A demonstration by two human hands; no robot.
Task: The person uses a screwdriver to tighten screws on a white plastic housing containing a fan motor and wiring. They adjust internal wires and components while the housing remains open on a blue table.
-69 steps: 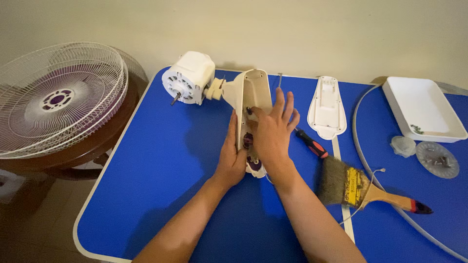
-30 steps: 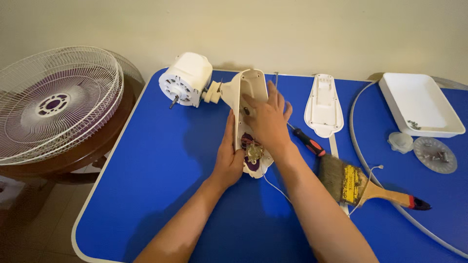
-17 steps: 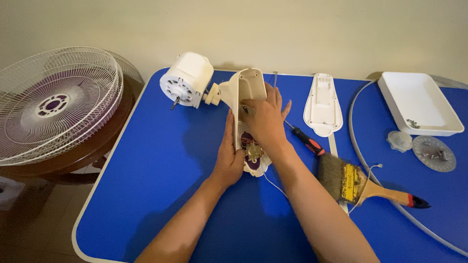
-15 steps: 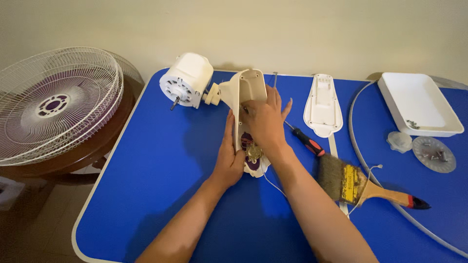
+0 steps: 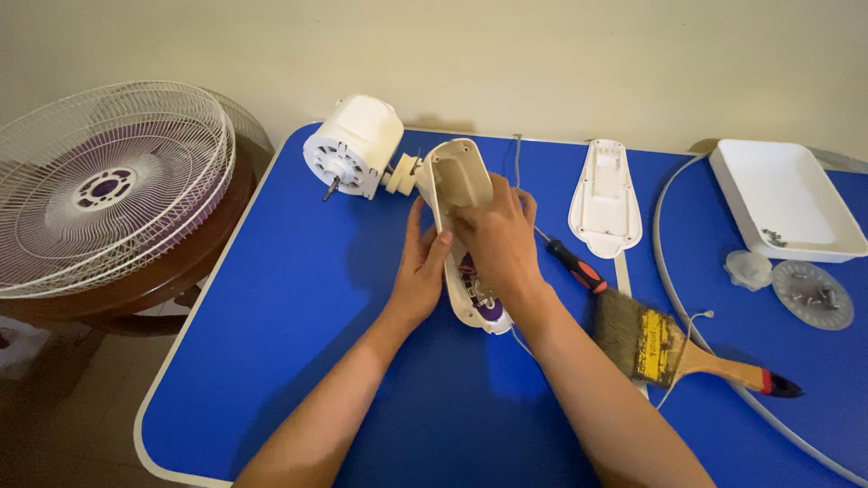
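Your left hand (image 5: 423, 271) is cupped against the left side wall of the cream plastic fan neck housing (image 5: 457, 181), thumb up along its rim, fingers loosely curved, bracing rather than gripping tight. Your right hand (image 5: 495, 242) lies over the open cavity from the right, fingers bent down into it, covering the wiring; can't tell if the fingertips pinch anything inside. The hands sit close together, the housing between them.

The housing lies mid-table on the blue tabletop (image 5: 298, 361), open side up, its far end joined to the cream cylindrical fan motor (image 5: 354, 145).

Just right of your right hand: a red-and-black-handled screwdriver (image 5: 573, 266), then the white plastic housing cover (image 5: 605, 196) lying flat. A wide wooden-handled paintbrush (image 5: 674, 351) sits beside your right forearm. A white rectangular tray (image 5: 785, 208) stands at the far right corner, and a white wire fan grille (image 5: 99, 185) rests on the round wooden side table (image 5: 172, 280) to the left.
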